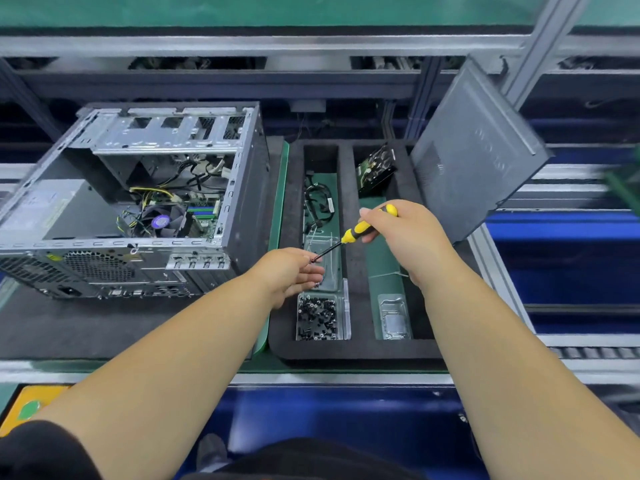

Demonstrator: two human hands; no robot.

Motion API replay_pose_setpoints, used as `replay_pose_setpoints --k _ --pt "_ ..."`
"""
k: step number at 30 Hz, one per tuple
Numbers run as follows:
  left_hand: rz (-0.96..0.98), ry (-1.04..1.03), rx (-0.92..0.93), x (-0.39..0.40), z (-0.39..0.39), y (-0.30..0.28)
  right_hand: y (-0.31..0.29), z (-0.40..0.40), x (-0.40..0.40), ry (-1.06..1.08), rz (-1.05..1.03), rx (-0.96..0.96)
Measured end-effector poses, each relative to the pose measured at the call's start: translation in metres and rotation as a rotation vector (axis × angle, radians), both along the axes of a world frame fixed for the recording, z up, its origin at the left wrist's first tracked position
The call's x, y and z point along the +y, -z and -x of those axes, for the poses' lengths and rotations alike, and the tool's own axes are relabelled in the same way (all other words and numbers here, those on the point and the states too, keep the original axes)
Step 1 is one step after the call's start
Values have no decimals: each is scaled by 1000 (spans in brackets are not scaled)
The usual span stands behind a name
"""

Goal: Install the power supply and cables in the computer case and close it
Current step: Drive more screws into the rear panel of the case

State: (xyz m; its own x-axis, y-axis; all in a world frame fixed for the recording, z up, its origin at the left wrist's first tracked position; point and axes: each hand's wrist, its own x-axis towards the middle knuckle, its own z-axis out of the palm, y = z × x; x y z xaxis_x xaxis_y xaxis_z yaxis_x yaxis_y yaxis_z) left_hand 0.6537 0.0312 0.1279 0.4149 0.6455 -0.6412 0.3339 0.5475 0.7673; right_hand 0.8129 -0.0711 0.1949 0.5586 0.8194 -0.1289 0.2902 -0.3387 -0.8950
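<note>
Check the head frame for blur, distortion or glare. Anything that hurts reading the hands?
Head view: strong wide-angle bending at the edges; the rails bow. Motion blur smears the green object at the right edge. Lighting is soft and even, no hard glare. Both hands stay sharp: right hand grips the screwdriver, its tip at the left hand fingertips.

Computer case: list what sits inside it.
Inside the computer case: power supply at left, fan, yellow and black cables, green memory slots. The board beneath is mostly covered.
</note>
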Motion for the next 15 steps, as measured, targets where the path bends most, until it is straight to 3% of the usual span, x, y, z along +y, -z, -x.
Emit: replay_pose_setpoints --k 4,15 --pt "97 -42 -190 -1 -3 -13 -15 -4 -10 41 -46 22" --pt "-116 -41 -334 4 8 -55 -52 4 -20 162 -287 139"
